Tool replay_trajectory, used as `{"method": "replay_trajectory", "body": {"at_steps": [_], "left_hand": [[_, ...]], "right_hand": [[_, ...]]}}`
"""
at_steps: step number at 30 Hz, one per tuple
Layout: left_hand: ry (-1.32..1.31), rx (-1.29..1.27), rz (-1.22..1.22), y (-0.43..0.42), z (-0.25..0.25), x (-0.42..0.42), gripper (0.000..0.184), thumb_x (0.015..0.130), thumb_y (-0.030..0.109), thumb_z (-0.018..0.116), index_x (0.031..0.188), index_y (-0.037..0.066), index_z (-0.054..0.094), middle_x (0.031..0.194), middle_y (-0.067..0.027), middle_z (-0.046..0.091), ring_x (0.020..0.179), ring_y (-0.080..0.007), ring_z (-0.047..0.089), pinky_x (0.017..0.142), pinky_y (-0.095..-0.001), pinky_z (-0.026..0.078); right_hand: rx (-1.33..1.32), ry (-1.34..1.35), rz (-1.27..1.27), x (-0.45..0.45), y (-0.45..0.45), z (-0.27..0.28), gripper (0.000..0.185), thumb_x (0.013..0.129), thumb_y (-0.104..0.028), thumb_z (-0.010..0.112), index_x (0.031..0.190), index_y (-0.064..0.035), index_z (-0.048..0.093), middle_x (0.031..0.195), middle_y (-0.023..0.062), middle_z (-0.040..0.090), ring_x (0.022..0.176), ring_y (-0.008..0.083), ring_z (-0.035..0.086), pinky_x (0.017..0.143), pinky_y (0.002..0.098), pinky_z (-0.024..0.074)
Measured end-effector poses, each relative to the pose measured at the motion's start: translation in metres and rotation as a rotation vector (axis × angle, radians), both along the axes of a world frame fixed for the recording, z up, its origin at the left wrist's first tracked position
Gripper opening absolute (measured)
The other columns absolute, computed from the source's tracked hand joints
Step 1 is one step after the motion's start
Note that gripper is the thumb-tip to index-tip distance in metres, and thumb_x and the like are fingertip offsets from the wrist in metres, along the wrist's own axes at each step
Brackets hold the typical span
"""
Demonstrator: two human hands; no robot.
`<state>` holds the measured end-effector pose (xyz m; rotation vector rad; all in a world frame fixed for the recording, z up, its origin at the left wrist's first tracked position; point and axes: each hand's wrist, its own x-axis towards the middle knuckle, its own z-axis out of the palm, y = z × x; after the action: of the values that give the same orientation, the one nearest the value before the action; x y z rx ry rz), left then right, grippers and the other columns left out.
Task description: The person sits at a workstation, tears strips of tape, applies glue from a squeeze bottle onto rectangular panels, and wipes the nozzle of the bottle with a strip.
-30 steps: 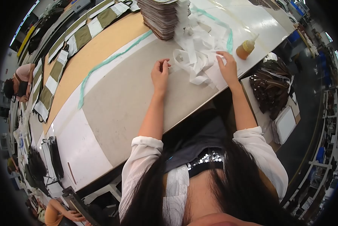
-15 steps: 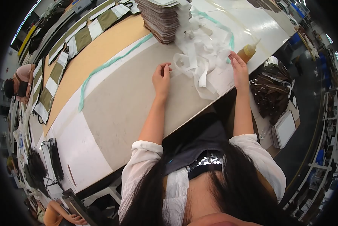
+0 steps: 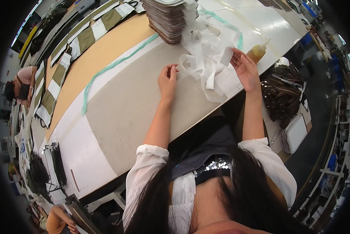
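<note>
the left hand [image 3: 168,82] is curled nearly closed above the grey part of the table [image 3: 132,105], its thumb close to its forefinger, just beside the loose white strips [image 3: 210,70]; whether a thin strand lies between those fingertips cannot be told; the right hand [image 3: 245,72] is half open, its fingers bent and slightly spread, fingertips at the upright end of 1 strip on the right side of the heap; whether they pinch it is too fine to make out; the strips lie looped and tangled between the 2 hands, just below the tall layered stack [image 3: 167,23]; for good handling, i would take 1 strip by its very end, lift lightly and let the loops slide free, since a hard tug could tighten the tangle or drag at the stack; the amber bottle [image 3: 256,53] stands right behind the right hand, so small wrist movements look safest there.
</note>
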<state>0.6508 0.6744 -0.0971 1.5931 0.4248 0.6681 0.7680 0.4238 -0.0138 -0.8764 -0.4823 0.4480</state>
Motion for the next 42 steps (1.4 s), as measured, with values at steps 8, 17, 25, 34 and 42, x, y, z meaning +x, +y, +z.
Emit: {"method": "replay_trajectory", "body": {"at_steps": [8,17,25,34,42], "left_hand": [[0.01,-0.01,-0.01,0.0,0.004,-0.003,0.021,0.095,0.016,0.052,0.103,0.002,0.066,0.082,-0.0005,0.061,0.077,-0.0072,0.053,0.071,-0.0215,0.041],[0.003,-0.017,0.0,-0.001,0.005,-0.003,0.021,0.095,0.016,0.052,0.103,0.002,0.066,0.082,-0.0005,0.061,0.075,-0.0066,0.052,0.069,-0.021,0.041],[-0.01,-0.031,0.014,0.002,0.0,-0.001,0.021,0.094,0.017,0.053,0.102,0.003,0.066,0.081,-0.0001,0.062,0.072,-0.0055,0.052,0.066,-0.0202,0.041],[-0.082,-0.051,0.064,0.002,-0.007,0.001,0.02,0.092,0.015,0.055,0.106,0.003,0.063,0.09,-0.0047,0.064,0.079,-0.0114,0.059,0.071,-0.026,0.048],[-0.21,-0.152,0.184,0.017,-0.009,0.01,0.033,0.092,0.017,0.059,0.118,-0.001,0.054,0.111,-0.0129,0.059,0.1,-0.0179,0.058,0.077,-0.0294,0.05]], "right_hand": [[-1.048,-0.743,-0.31,-0.002,0.023,-0.026,0.061,0.085,-0.033,0.067,0.134,-0.0028,0.048,0.143,0.033,0.032,0.138,0.0389,0.028,0.11,0.0392,0.0256],[-1.166,-1.031,-0.268,-0.048,0.038,-0.085,0.072,0.084,-0.023,0.066,0.143,-0.0021,0.03,0.144,0.0313,0.029,0.136,0.0427,0.027,0.112,0.0427,0.0231],[-1.152,-1.119,-0.557,-0.003,0.067,-0.051,0.043,0.082,-0.01,0.06,0.124,-0.0042,0.056,0.138,0.0226,0.04,0.13,0.0388,0.036,0.108,0.0506,0.0261],[-1.15,-1.295,-0.56,-0.044,0.112,-0.054,0.016,0.076,-0.015,0.071,0.091,-0.0103,0.067,0.126,0.0136,0.05,0.122,0.0331,0.041,0.107,0.0545,0.0206],[-0.842,-1.137,-0.143,-0.125,0.119,-0.051,0.014,0.074,-0.009,0.07,0.085,-0.0062,0.063,0.11,0.0112,0.058,0.11,0.0293,0.05,0.102,0.049,0.0297]]}}
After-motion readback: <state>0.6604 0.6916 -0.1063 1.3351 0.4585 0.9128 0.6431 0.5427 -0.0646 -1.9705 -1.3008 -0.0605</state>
